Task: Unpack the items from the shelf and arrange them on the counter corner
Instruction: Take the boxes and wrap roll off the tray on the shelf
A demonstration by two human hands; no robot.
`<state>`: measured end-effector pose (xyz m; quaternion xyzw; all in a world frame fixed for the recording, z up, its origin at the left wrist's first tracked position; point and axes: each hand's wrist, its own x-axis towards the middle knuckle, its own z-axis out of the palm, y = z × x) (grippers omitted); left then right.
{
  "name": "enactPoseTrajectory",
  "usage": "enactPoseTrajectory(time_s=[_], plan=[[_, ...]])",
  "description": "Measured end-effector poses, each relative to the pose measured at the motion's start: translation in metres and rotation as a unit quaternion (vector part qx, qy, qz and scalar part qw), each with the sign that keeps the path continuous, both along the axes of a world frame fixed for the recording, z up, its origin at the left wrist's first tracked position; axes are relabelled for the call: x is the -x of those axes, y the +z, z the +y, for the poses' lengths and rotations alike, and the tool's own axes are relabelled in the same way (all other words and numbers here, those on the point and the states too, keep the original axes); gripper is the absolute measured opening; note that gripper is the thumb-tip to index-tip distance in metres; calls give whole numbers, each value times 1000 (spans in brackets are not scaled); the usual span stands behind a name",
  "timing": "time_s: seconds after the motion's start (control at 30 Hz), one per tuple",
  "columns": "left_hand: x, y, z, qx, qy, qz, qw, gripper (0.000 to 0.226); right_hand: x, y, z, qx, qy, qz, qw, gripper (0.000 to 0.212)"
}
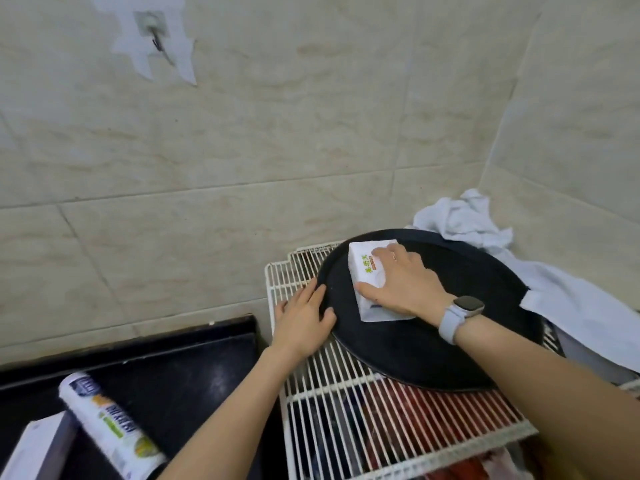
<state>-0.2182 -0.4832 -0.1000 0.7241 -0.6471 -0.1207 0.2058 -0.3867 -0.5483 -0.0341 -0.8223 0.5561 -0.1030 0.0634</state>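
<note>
**On the wire shelf: both hands at the round tray**

On top of the white wire shelf (346,386) lies a dark round tray (433,348), and on the far-left part of that tray sits a white paper-wrapped packet (367,271) with green and orange print. Your right hand (405,282) covers the packet from above: the fingers are spread and curled over its top and right side, the thumb presses against its near-left edge, so the hand closes on the packet while the packet touches the tray. A pale wristwatch (457,315) sits on that wrist. Your left hand (304,320) lies flat and open, palm down, on the shelf wires, its fingertips reaching the tray's left rim; it grips nothing. Behind and to the right of the tray, a crumpled white cloth (485,230) lies against the tiled corner. Left of the shelf is the black counter (180,368), which carries a printed roll (110,427) lying tilted and, just beside it at the lower-left edge, a white box (31,452) only partly in view. Red and dark items show through the wires beneath; what they are cannot be told.
</note>
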Motion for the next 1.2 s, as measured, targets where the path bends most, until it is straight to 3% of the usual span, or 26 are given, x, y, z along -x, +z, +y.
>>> enactPoseTrajectory(time_s=[0.13,0.23,0.33,0.43,0.47,0.6,0.8,0.87,1.0,1.1,1.2], plan=[[2,-2,3,12,5,-1,1000,52,-8,-16,10,1,-40,60,997,87],[3,-1,3,19,6,2,1000,52,-4,-17,11,2,-53,36,998,81],[2,5,4,17,1,26,1000,54,1,-6,6,-61,-101,-106,987,65],[-6,19,12,80,24,105,991,50,-5,17,8,-153,-79,-405,898,29],[-12,24,17,110,41,129,985,47,-13,24,11,-158,-51,-455,875,21],[-57,36,59,196,129,163,958,41,-73,39,45,-155,79,-499,849,17],[-157,1,165,210,296,204,909,33,-212,27,121,-230,146,-433,859,30],[-186,-26,208,178,349,221,893,31,-251,2,156,-289,148,-411,852,29],[-239,-83,292,106,435,229,864,26,-284,-88,235,-336,172,-311,872,34],[-271,-115,335,48,466,220,856,31,-274,-159,287,-266,216,-154,927,58],[-290,-136,356,23,456,215,863,29,-267,-198,310,-170,324,-11,931,72]])
